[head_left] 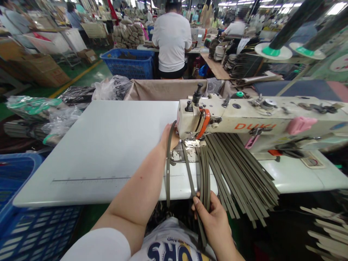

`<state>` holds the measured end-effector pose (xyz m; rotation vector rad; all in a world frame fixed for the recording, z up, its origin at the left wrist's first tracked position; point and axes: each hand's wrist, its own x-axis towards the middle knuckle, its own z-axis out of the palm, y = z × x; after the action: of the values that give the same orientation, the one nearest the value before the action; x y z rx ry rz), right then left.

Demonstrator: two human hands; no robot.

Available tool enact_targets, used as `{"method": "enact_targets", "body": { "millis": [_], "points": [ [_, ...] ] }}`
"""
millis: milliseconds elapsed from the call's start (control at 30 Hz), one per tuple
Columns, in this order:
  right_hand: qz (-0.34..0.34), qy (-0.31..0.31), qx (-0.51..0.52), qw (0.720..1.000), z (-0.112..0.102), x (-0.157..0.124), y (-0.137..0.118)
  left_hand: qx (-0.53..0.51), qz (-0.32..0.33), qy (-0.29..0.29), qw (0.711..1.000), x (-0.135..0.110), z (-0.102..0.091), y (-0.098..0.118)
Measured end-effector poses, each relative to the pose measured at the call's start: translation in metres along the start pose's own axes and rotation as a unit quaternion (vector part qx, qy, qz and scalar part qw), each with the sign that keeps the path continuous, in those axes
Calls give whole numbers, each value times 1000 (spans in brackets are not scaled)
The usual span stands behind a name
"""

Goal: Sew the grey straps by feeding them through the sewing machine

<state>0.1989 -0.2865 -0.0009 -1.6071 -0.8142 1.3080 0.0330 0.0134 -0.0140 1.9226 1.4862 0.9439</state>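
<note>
White short sleeve (99, 246), pale shirt (174, 227), navy lettering (165, 250).

This place is appearing to be a sewing factory: an industrial sewing machine (231, 117) is standing on a white bench (116, 141), many strips (244, 170) are lying under its arm, and behind, a worker (172, 43) is sitting at another machine (199, 35), near a large blue crate (130, 65).
</note>
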Motion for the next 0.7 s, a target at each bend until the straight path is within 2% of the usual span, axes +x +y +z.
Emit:
{"method": "enact_targets", "body": {
  "millis": [200,400,567,700],
  "points": [
    [-11,13,14,1000,3,1,-8,37,-26,-16,999,1,-24,21],
    [-9,-7,16,1000,-3,1,-3,97,29,-86,991,-4,-49,23],
    [33,-42,68,996,-11,-4,-5,104,41,-163,980,-9,-47,13],
    [101,-68,140,983,-15,-14,-7,80,51,-157,983,-9,-43,8]
  ]
}}
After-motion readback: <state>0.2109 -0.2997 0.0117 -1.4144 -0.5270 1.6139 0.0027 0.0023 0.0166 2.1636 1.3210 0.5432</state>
